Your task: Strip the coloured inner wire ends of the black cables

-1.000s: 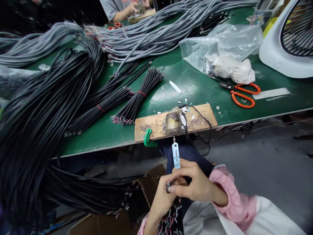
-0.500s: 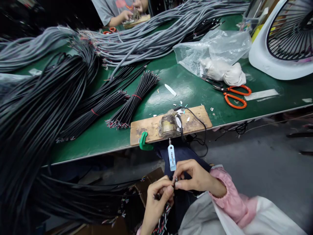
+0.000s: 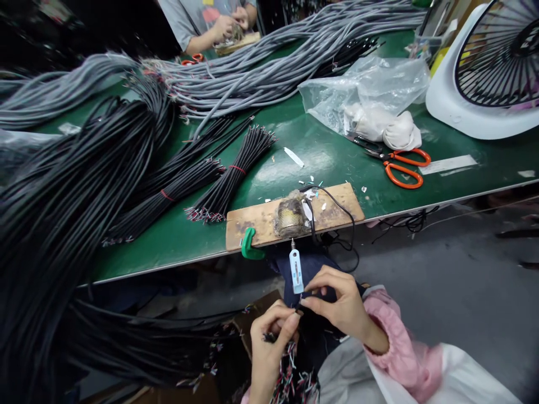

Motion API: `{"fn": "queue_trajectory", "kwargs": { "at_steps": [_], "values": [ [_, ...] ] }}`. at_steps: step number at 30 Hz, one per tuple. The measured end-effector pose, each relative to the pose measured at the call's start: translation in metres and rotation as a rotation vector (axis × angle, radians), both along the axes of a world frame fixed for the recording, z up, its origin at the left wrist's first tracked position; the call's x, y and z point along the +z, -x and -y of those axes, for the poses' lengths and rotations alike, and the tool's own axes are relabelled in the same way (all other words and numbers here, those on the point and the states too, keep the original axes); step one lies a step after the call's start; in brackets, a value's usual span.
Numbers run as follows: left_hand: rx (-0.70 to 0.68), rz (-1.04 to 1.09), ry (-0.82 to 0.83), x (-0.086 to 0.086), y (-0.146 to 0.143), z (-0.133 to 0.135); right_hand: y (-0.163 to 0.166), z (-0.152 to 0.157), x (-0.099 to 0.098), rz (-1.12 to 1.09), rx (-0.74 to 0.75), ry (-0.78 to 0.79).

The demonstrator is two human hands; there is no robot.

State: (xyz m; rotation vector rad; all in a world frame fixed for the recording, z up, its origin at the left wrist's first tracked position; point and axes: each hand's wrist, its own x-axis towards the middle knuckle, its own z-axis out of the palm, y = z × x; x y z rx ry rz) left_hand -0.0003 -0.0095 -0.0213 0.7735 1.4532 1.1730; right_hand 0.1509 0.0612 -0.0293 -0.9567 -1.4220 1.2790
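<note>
Left hand (image 3: 272, 334): fingers curled, thumb and forefinger gripping a thin dark cable (image 3: 298, 307). Right hand (image 3: 341, 300): thumb and fingertip closed on the pale wire end of the same cable. Cable position: between the two hands, above the person's lap, in front of the tabletop (image 3: 328, 154) edge.

Light-blue handle (image 3: 296, 272), one, metal-tipped: just beside the right fingertips, pointing toward the board. Cut wire ends (image 3: 290, 370), red, white and green: hanging below the left hand. Pink sleeve (image 3: 393, 331): at the right wrist.

Wooden board (image 3: 248, 227), stained: along the tabletop edge, bearing a grimy brass-coloured lump (image 3: 290, 219). Green clamp (image 3: 252, 248): at the board's front edge, left of the lump.

Black cable bundles, two, red-banded: one (image 3: 236, 174) near the board, one (image 3: 185, 191) farther left. Black cable heap (image 3: 105, 168): draped over the tabletop at left. Grey cables (image 3: 252, 84): lying across the back. Orange-handled scissors (image 3: 391, 157): right, beside a white cloth (image 3: 402, 132) and a clear plastic bag (image 3: 366, 84). White fan (image 3: 446, 101): far right. Co-worker's hands (image 3: 225, 28): beyond the grey cables.
</note>
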Motion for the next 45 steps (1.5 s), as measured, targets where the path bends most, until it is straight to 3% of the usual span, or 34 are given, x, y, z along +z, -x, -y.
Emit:
{"fn": "queue_trajectory", "kwargs": {
  "at_steps": [5, 12, 18, 23, 26, 29, 34, 38, 42, 45],
  "values": [
    [0.037, -0.078, -0.039, -0.001, -0.005, 0.002, -0.006, -0.004, 0.008, 0.066, 0.139, -0.034],
    [-0.07, 0.046, -0.021, -0.004, 0.002, 0.002, 0.008, 0.004, 0.001, -0.017, 0.009, -0.057],
    [-0.091, 0.114, -0.01, -0.012, 0.002, 0.002, 0.024, 0.014, -0.019, -0.302, 0.003, 0.187],
    [-0.172, 0.189, -0.001, -0.01, 0.009, -0.005, 0.032, 0.018, -0.027, -0.692, 0.229, 0.611],
    [-0.202, 0.186, -0.041, -0.005, 0.017, -0.01, 0.029, 0.013, -0.024, -0.701, 0.325, 0.708],
    [-0.173, 0.138, -0.076, 0.001, 0.022, -0.013, 0.02, 0.005, -0.015, -0.501, 0.267, 0.55],
    [-0.115, -0.055, -0.134, 0.01, 0.022, -0.012, 0.005, -0.002, -0.002, -0.201, 0.002, 0.123],
    [-0.068, -0.244, -0.207, 0.017, 0.016, -0.011, -0.001, 0.003, 0.004, -0.117, -0.024, -0.111],
    [-0.075, -0.346, -0.251, 0.024, 0.011, -0.012, -0.002, 0.006, 0.009, -0.046, -0.006, -0.259],
    [-0.073, -0.374, -0.262, 0.026, 0.009, -0.013, -0.003, 0.007, 0.011, -0.073, 0.007, -0.238]
  ]
}}
